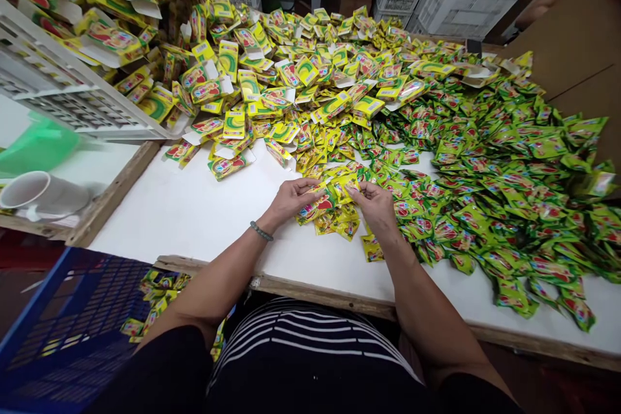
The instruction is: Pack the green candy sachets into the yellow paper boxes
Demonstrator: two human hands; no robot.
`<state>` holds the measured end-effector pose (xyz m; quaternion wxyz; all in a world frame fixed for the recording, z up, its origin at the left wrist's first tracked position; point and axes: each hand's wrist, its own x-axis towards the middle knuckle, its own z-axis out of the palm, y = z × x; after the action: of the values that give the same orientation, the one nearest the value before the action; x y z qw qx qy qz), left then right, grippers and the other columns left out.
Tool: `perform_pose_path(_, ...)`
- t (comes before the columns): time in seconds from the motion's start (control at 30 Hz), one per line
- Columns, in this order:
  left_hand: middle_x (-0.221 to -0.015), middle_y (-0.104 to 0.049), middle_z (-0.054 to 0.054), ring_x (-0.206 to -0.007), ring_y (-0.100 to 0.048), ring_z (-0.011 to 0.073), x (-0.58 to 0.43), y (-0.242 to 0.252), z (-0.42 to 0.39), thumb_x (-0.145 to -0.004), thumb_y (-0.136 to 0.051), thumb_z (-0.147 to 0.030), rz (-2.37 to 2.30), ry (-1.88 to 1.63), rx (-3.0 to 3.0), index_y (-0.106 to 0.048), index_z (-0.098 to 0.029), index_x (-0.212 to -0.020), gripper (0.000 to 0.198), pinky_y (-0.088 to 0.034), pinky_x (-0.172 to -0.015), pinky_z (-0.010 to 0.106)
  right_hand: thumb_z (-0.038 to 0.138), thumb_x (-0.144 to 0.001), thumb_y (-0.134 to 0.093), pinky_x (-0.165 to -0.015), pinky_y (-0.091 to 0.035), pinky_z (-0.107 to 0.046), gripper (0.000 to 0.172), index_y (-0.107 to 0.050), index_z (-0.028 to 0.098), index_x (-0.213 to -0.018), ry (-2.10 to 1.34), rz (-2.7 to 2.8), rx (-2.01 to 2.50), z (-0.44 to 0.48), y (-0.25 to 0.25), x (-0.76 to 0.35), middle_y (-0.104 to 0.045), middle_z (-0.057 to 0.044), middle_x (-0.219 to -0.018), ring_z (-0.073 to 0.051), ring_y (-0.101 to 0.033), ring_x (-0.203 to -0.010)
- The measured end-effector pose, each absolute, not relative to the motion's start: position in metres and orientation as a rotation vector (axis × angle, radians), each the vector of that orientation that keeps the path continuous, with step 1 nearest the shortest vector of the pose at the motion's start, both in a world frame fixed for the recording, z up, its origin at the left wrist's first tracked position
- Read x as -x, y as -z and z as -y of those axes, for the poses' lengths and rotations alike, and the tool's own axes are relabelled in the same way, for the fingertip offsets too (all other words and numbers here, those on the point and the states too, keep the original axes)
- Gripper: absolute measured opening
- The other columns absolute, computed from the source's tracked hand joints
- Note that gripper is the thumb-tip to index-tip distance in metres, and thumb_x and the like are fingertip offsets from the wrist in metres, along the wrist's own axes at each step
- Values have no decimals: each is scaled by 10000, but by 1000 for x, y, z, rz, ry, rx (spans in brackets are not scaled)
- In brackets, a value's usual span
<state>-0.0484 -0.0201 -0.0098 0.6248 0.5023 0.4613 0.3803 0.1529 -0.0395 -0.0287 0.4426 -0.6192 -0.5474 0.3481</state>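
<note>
Near the front edge of the white table (194,220), my left hand (290,199) pinches a green and red sachet (317,202) between thumb and fingers. Beside it my right hand (377,206) is closed on a yellow sachet (343,189), which touches the green one. More yellow sachets (347,223) lie under and just in front of both hands. A large heap of green sachets (485,207) spreads to the right. Small yellow boxes (235,124), several with open flaps, are piled behind my hands and to the left.
A tilted white crate (82,81) spills boxes at the left. Below it are a white mug (36,191) and green plastic (41,145). A blue basket (63,330) stands low at the left. White crates (468,3) stand behind the table, cardboard (572,45) at the right.
</note>
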Motion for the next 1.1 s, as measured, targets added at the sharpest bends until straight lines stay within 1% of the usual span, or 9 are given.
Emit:
perform_pose_path(0.27, -633, -661, 1, -589, -606, 124, 45, 10, 21, -509, -881, -302, -978, -786, -1029, -706, -98, -934, 502, -461, -563, 226, 466, -655, -744, -645, -461, -301, 290, -720, 187, -731, -786, 1168, 1445, 42, 33, -134, -629, -17, -759, -157, -552, -689)
perform_pose_path(0.37, -687, -700, 17, -597, -628, 121, 44, 9, 21, -486, -893, -298, -948, -782, -905, -695, -98, -936, 531, -497, -613, 245, 478, -683, -728, -666, -461, -312, 304, -724, 184, -762, -837, 1046, 1428, 40, 36, -132, -614, -7, -754, -155, -544, -700)
perform_pose_path(0.5, -725, -725, 29, -633, -655, 130, 46, 8, 21, -467, -903, -285, -934, -836, -797, -693, -101, -909, 523, -513, -664, 264, 483, -695, -726, -781, -443, -348, 277, -703, 207, -683, -690, 1201, 1447, 42, 34, -127, -592, -10, -747, -180, -531, -784)
perform_pose_path(0.67, -728, -725, 22, -652, -657, 126, 47, 4, 23, -480, -900, -279, -904, -825, -786, -696, -101, -922, 518, -507, -687, 265, 524, -780, -631, -947, -374, -418, 349, -670, 227, -602, -685, 1404, 1487, 47, 32, -122, -614, -47, -914, -225, -500, -978)
perform_pose_path(0.77, -734, -718, 20, -688, -662, 136, 45, 4, 23, -471, -903, -278, -878, -822, -791, -691, -100, -947, 550, -511, -722, 279, 517, -865, -511, -1012, -324, -451, 396, -697, 226, -671, -781, 1458, 1431, 48, 32, -122, -620, -59, -1005, -235, -493, -1053)
perform_pose_path(0.87, -644, -665, -11, -590, -604, 106, 43, 7, 23, -524, -881, -345, -920, -889, -855, -682, -105, -969, 543, -467, -602, 234, 542, -901, -430, -1037, -304, -472, 437, -723, 230, -809, -737, 1401, 1439, 47, 31, -120, -613, -72, -1098, -251, -474, -1119)
perform_pose_path(0.97, -518, -527, -68, -455, -443, 48, 43, 9, 23, -624, -822, -417, -920, -944, -997, -663, -115, -1040, 538, -334, -470, 186, 573, -894, -428, -1049, -303, -478, 459, -720, 243, -765, -704, 1488, 1438, 47, 32, -115, -602, -77, -1166, -267, -436, -1168)
perform_pose_path(1.03, -504, -475, -81, -443, -385, 37, 43, 9, 24, -665, -790, -440, -906, -964, -1058, -643, -119, -1089, 552, -294, -456, 180, 573, -894, -429, -1045, -312, -486, 461, -713, 247, -734, -757, 1575, 1407, 47, 32, -113, -609, -76, -1171, -268, -444, -1157)
perform_pose_path(1.1, -522, -483, -74, -462, -396, 45, 42, 9, 24, -679, -776, -452, -930, -975, -1072, -631, -125, -1121, 568, -303, -468, 181, 550, -898, -436, -1041, -323, -492, 422, -714, 246, -805, -770, 1564, 1389, 46, 30, -114, -618, -77, -1157, -260, -473, -1138)
